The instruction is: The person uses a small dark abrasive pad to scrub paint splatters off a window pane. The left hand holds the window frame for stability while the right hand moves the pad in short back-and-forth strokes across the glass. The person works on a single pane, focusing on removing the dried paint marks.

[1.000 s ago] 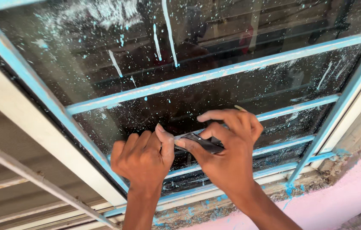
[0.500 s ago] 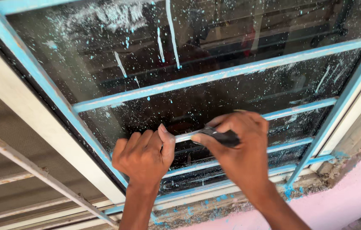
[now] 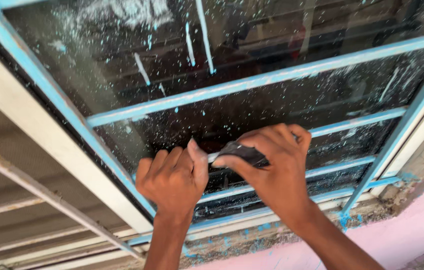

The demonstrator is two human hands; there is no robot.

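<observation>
- Nearest to us: our two forearms rise from the bottom edge, with the pink wall (image 3: 422, 225) at lower right and a crumbling sill (image 3: 252, 235) flecked with blue paint below the window.
- Left hand (image 3: 174, 180): we hold it as a loose fist, fingers (image 3: 164, 162) curled together, thumb raised and pressed against the pale blade end of the scraper. It clamps nothing else.
- Right hand (image 3: 272, 170): fingers folded tight around the dark handle of the scraper (image 3: 234, 150), knuckles towards the glass.
- Scraper: a small dark tool with a light metal tip, lying between our two hands, just in front of the lower window pane.
- Behind the hands: dark glass (image 3: 272, 105) spattered with white and pale blue paint specks and a few long drips.
- Light blue bars (image 3: 272, 77) cross the glass horizontally; a blue frame (image 3: 47, 90) runs along the left side.
- Farthest left: pale slanted boards (image 3: 32, 200) beside the frame.
</observation>
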